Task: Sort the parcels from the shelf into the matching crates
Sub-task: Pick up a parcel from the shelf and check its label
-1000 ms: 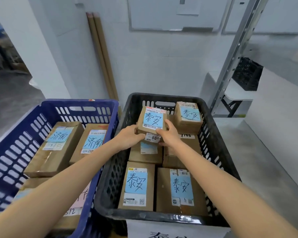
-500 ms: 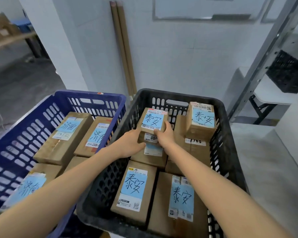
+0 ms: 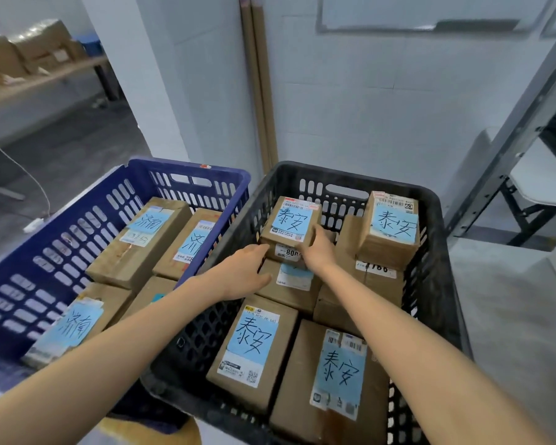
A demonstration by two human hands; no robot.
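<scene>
- The left hand (image 3: 243, 274) and the right hand (image 3: 318, 252) both reach into the black crate (image 3: 430, 284).
- Between them is a small parcel (image 3: 291, 224) with a blue label. It sits on top of other boxes near the far wall of the crate.
- The right hand is closed on the near right corner of this parcel, thumb on top.
- The left hand touches the low left side of the parcel. Its fingers lie flat and loose, not closed around it.
- A taller parcel (image 3: 392, 232) stands just beside it on the right, with a narrow gap between them.
- Two more labelled boxes (image 3: 254, 351) lie flat side by side at the near edge of the crate.
- The black crate is nearly full, so there is little open room inside. There is free space above the boxes.
- The blue crate (image 3: 45, 252) stands to the left, its side touching the black one. It holds boxes too, with some bare room along its left wall.
- Brown poles (image 3: 257, 91) lean on the white wall behind.
</scene>
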